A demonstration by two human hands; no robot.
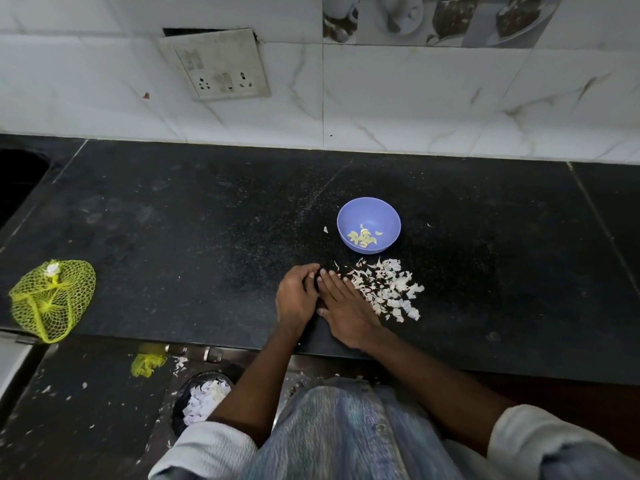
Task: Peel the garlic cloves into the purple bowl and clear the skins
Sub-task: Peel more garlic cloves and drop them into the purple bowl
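— Where are the 2 hands just now?

— Both down on the black countertop [194, 216], side by side and touching. The right hand [346, 306] lies flat, fingers straight, its outer edge against the pile of garlic skins [388, 292]. The left hand [297, 294] is cupped with fingers curled inward beside it; whether it holds any skins underneath, I cannot tell.

— How would those skins handle?

— Papery, I'd say: almost weightless, brittle, apt to flutter off at a breath. Pinching them 1 by 1 looks hopeless. Better to sweep them with the flat edge of the palm into the cupped hand, or off the near edge.

— And the cloves?

— Peeled garlic cloves [363, 237] sit in the purple bowl [393, 220], just beyond the right hand's fingertips, past the pile. The bowl looks like light plastic, so a careless sweep could nudge it.

— Anything else about?

— 2 stray flakes lie either side of the bowl. Below the left forearm, off the counter, a dark bin [180, 407] holds more skins, with bits scattered around it on the floor. Far out to the left hand's side lies a yellow mesh bag [52, 299], and a scrap of yellow netting [147, 363] rests under the counter edge. On the tiled wall beyond sits a socket plate [221, 64].
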